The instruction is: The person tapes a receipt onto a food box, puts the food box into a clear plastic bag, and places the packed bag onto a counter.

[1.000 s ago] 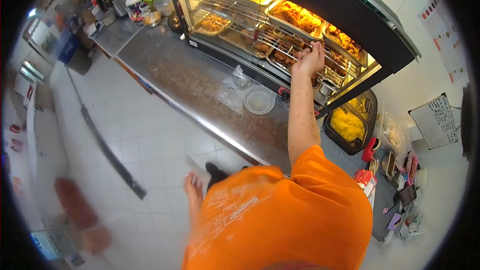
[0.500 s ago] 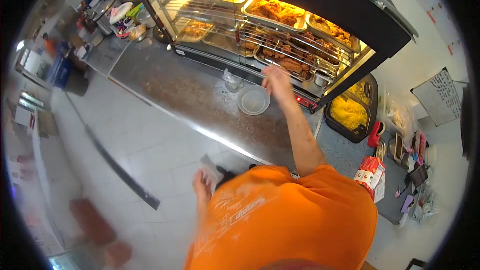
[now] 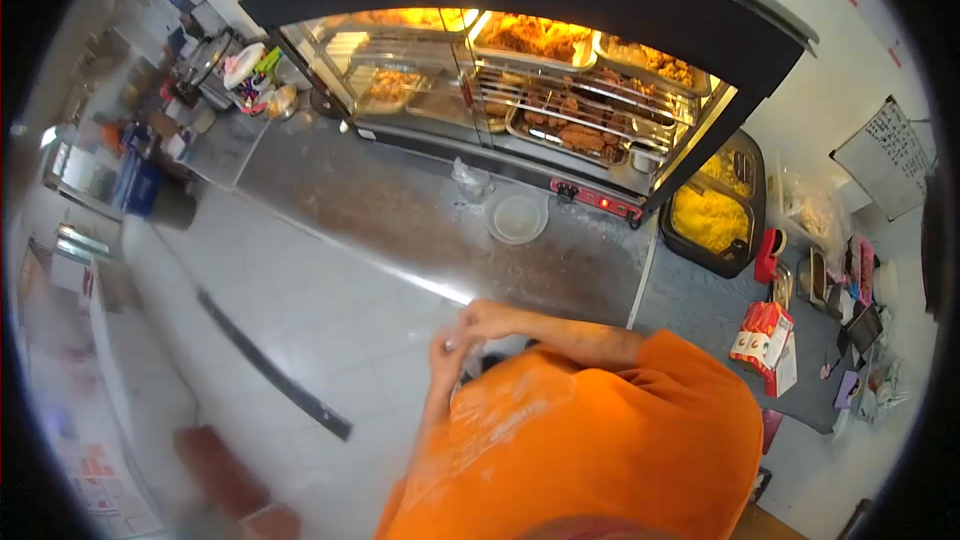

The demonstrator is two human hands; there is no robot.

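Note:
In front of my body, just off the counter's edge, my two hands meet. My left hand [image 3: 446,354] is closed on a crumpled clear plastic bag [image 3: 470,364], which hangs beside its fingers. My right hand [image 3: 486,320] reaches across to the top of the bag, fingers drawn together near the left fingertips; what they pinch is too small to make out. On the steel counter [image 3: 400,210] ahead lie a round clear plastic container [image 3: 516,216] and a crumpled clear bag [image 3: 470,182], both apart from my hands.
A lit food warmer [image 3: 520,0] with trays of browned meat [image 3: 580,136] stands behind the counter. To its right are a black tray with yellow food [image 3: 708,220], a red-and-white packet [image 3: 762,336] and a whiteboard [image 3: 882,162]. Tiled floor [image 3: 290,310] lies left.
My right hand has drawn back from the front of the food warmer down to my left hand. The left hand with the plastic bag has come up slightly toward the right.

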